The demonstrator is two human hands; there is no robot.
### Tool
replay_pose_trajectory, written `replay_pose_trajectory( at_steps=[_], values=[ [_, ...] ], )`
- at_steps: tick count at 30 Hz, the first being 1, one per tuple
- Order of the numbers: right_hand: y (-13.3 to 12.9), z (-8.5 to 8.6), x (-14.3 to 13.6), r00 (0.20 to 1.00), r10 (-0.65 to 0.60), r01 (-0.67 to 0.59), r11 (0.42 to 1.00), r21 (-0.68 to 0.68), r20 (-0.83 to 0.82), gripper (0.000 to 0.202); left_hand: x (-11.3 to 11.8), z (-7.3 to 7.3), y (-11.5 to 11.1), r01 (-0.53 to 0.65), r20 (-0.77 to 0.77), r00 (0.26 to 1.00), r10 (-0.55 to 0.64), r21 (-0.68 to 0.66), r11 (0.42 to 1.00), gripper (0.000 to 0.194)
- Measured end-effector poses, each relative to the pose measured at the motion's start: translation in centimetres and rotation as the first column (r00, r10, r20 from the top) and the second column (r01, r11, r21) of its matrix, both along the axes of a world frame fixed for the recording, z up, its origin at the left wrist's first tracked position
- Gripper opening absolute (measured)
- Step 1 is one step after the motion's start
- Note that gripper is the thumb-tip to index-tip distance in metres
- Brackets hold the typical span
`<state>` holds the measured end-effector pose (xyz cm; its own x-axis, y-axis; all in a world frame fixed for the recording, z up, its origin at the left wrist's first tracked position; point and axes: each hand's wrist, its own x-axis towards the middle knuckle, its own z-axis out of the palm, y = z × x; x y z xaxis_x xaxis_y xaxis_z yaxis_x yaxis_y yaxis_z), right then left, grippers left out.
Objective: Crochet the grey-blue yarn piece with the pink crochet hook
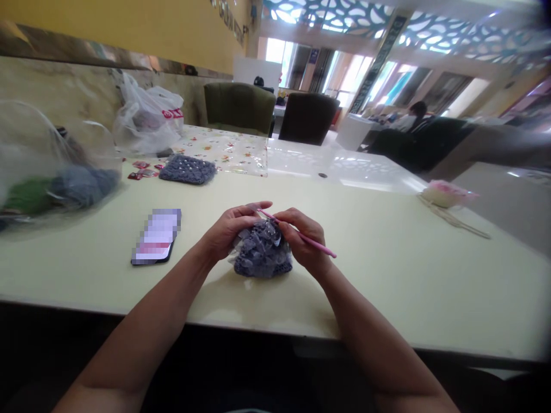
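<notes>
While the grey-blue crocheted piece [263,261] is held up between both hands just above or against the desk [387,275], a pink hook [321,246] is brought to its upper edge. The left hand [228,229] is closed narrowly at the piece's upper left side, its thumb laid along the top and a finger extended past it; whether yarn is looped over that finger cannot be told. By the right hand [306,238] the hook is pinched between thumb and fingers — its tip pointed towards the left hand, its rounded end stuck out below the knuckles.

To the left of the piece, a phone [157,236] is laid flat with its screen lit and blurred. Beyond it a dark grey-blue square [188,170] is set down, with small red packets [142,170] scattered beside it. At the far left, green yarn [28,195] and blue-grey yarn [84,186] are contained in a clear bag [92,137]; behind it a white plastic bag [146,120] is placed near the wall. Part of the far surface is covered by a patterned sheet [228,150]. On the right, a pink and cream bundle [445,194] is seen, with pale cords [462,221] trailed from it. Farther back — past two chairs — a seated person [408,119] is blurred.
</notes>
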<state>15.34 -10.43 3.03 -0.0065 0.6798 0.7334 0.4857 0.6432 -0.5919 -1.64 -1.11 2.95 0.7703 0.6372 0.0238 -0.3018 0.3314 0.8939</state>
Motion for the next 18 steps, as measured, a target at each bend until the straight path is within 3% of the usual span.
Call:
replay_pose_trajectory(
  at_steps=[2,5,10,14,18],
  values=[
    [-0.1,0.2,0.0,1.000,0.027,-0.027,1.000,-0.015,-0.003,0.015,-0.4,0.4,0.0,-0.003,0.033,0.999,0.002,0.023,1.000,0.051],
    [-0.2,0.5,0.3,0.997,0.070,-0.070,0.997,-0.034,0.021,0.016,-0.8,0.6,0.3,-0.028,0.051,0.998,0.019,0.168,0.985,0.055],
    [-0.1,0.8,1.0,0.982,0.138,-0.130,0.989,-0.065,0.132,0.018,-1.2,0.6,0.8,-0.089,-0.022,0.994,0.107,0.402,0.911,0.056],
    [0.0,0.7,1.1,0.974,0.096,-0.091,0.995,-0.034,0.205,0.018,-1.1,0.3,0.9,-0.049,-0.083,0.992,0.092,0.418,0.907,0.050],
    [0.1,0.5,1.1,0.972,0.038,-0.040,0.999,0.006,0.231,0.018,-0.8,-0.1,0.7,0.033,-0.122,0.992,0.009,0.335,0.942,0.052]
  ],
)
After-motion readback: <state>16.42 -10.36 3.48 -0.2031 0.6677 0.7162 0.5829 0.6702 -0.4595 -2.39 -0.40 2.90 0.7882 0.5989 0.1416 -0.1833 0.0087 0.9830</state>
